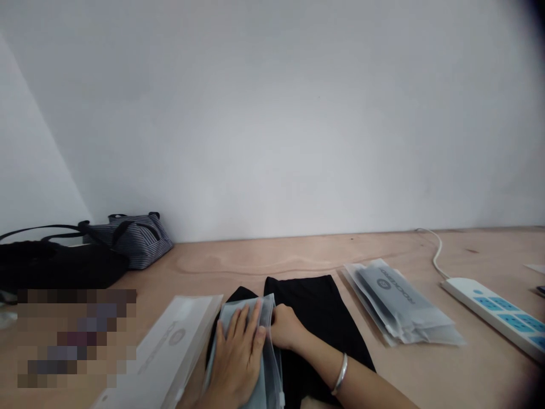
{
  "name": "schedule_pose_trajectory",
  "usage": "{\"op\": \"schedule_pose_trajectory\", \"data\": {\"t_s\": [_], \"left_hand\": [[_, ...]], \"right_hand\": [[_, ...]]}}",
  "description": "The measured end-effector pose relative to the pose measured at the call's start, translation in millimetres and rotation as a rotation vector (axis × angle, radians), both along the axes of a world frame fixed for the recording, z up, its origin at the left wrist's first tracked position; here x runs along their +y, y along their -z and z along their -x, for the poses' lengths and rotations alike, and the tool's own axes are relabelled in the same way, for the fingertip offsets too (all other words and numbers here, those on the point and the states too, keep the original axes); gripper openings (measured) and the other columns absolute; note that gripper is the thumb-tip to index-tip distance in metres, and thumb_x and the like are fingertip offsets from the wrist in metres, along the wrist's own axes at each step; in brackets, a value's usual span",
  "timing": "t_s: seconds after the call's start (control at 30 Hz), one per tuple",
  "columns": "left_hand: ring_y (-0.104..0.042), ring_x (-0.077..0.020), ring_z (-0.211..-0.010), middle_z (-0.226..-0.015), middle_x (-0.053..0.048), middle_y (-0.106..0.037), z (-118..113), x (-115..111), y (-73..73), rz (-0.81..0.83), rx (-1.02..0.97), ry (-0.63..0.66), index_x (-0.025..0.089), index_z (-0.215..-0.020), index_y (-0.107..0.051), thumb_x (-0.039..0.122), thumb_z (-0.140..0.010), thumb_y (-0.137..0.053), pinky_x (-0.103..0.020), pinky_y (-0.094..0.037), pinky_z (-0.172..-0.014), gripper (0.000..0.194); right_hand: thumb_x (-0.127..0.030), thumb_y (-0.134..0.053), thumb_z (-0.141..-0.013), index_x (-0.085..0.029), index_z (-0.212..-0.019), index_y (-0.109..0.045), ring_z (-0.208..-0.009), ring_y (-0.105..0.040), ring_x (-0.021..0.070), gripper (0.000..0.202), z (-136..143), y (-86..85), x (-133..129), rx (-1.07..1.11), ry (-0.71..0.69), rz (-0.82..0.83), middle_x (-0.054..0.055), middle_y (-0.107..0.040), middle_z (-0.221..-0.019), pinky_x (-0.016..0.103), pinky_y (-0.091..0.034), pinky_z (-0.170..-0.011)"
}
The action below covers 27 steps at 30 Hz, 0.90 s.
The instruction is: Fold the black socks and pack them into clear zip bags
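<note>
A frosted zip bag (pixel 269 379) with folded light grey-blue cloth in it lies over black garments near the front of the table. My left hand (pixel 239 346) rests flat on this bag, fingers spread. At the bag's right edge my right hand (pixel 287 328) is closed, its fingers curled around the edge and partly hidden. Beneath that forearm, which wears a silver bangle (pixel 340 373), spreads a black garment (pixel 313 301). Several frosted bags with printed lettering make up a pile (pixel 164 346) left of my hands.
More filled, printed bags (pixel 394 301) are stacked on the right. Beyond them lies a white power strip (pixel 498 312) with a cable running to the wall. A striped bag (pixel 142 241) and a black bag (pixel 55 264) sit at back left. A patch at left is pixelated.
</note>
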<state>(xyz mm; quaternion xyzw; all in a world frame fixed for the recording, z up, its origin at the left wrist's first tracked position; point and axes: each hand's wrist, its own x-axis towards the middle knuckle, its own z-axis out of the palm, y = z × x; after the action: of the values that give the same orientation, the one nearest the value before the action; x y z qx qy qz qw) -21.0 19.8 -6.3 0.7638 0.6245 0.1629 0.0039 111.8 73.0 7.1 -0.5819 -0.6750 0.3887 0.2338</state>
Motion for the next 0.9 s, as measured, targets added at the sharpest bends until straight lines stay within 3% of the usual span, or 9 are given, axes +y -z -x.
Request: {"op": "schedule_pose_trajectory", "data": {"t_s": [0.17,0.37,0.47,0.57,0.63,0.73,0.8,0.9], "left_hand": [[-0.018,-0.0318,-0.129,-0.141,-0.006,-0.026,0.3,1.7,7.6,0.072,0.126,-0.098,0.028,-0.137,-0.014,0.049,-0.088,-0.019,-0.063,-0.004,-0.096,0.054],[-0.012,-0.0358,-0.129,-0.142,-0.013,-0.022,-2.2,3.0,7.9,0.147,0.171,-0.130,0.027,-0.136,-0.022,0.057,-0.084,-0.022,-0.060,-0.008,-0.096,0.060],[-0.011,-0.0377,-0.129,-0.142,-0.014,-0.022,-1.9,1.9,4.0,0.132,0.171,-0.167,0.025,-0.134,-0.029,0.057,-0.082,-0.027,-0.056,-0.010,-0.098,0.061],[-0.010,-0.0365,-0.129,-0.142,-0.014,-0.023,1.1,0.8,-3.4,0.065,0.167,-0.160,0.021,-0.132,-0.035,0.055,-0.082,-0.030,-0.051,-0.015,-0.098,0.061],[-0.015,-0.0351,-0.129,-0.141,-0.015,-0.024,5.3,1.5,-7.9,0.043,0.142,-0.155,0.019,-0.130,-0.037,0.054,-0.082,-0.030,-0.049,-0.022,-0.097,0.060],[-0.028,-0.0355,-0.123,-0.139,-0.017,-0.025,13.7,4.9,-8.6,0.018,0.094,-0.146,0.015,-0.128,-0.041,0.050,-0.080,-0.036,-0.046,-0.030,-0.093,0.059],[-0.036,-0.0351,-0.118,-0.138,-0.017,-0.025,18.7,7.7,-5.1,-0.035,0.065,-0.128,0.014,-0.126,-0.042,0.042,-0.078,-0.041,-0.045,-0.033,-0.092,0.056],[-0.046,-0.0298,-0.108,-0.133,-0.015,-0.029,24.1,11.6,-2.2,-0.109,-0.018,-0.113,0.015,-0.127,-0.041,0.027,-0.077,-0.039,-0.042,-0.038,-0.088,0.051]], "right_hand": [[-0.021,-0.053,-0.068,-0.015,-0.084,-0.056,-0.081,-0.058,0.0203,0.017,-49.0,1.2,2.7,-0.099,0.190,-0.197,0.009,-0.063,-0.086,0.027,-0.042,-0.070],[-0.026,-0.047,-0.075,-0.013,-0.091,-0.055,-0.082,-0.060,0.0220,0.022,-124.8,2.2,30.2,-0.183,0.370,-0.256,0.010,-0.063,-0.086,0.028,-0.043,-0.066],[-0.028,-0.045,-0.078,-0.007,-0.105,-0.051,-0.087,-0.059,0.0249,0.034,-133.5,2.6,36.2,-0.238,0.434,-0.299,0.014,-0.061,-0.091,0.030,-0.043,-0.070],[-0.025,-0.045,-0.079,-0.003,-0.123,-0.038,-0.108,-0.046,0.0299,0.050,-122.9,-1.2,26.3,-0.326,0.460,-0.405,0.022,-0.050,-0.114,0.037,-0.037,-0.084],[-0.028,-0.044,-0.081,-0.007,-0.129,-0.033,-0.117,-0.036,0.0320,0.054,-112.6,-4.3,13.3,-0.457,0.378,-0.546,0.020,-0.043,-0.124,0.043,-0.030,-0.092],[-0.044,-0.042,-0.083,-0.019,-0.132,-0.033,-0.123,-0.028,0.0318,0.056,-102.3,-2.6,-5.0,-0.648,0.105,-0.710,0.014,-0.039,-0.131,0.048,-0.019,-0.098],[-0.053,-0.036,-0.083,-0.025,-0.132,-0.033,-0.125,-0.024,0.0318,0.057,-100.6,3.7,-11.4,-0.696,-0.025,-0.679,0.011,-0.035,-0.135,0.051,-0.014,-0.099],[-0.058,-0.024,-0.085,-0.029,-0.133,-0.030,-0.126,-0.023,0.0318,0.057,-102.7,13.9,-12.8,-0.720,-0.096,-0.570,0.010,-0.032,-0.138,0.054,-0.011,-0.099]]}}
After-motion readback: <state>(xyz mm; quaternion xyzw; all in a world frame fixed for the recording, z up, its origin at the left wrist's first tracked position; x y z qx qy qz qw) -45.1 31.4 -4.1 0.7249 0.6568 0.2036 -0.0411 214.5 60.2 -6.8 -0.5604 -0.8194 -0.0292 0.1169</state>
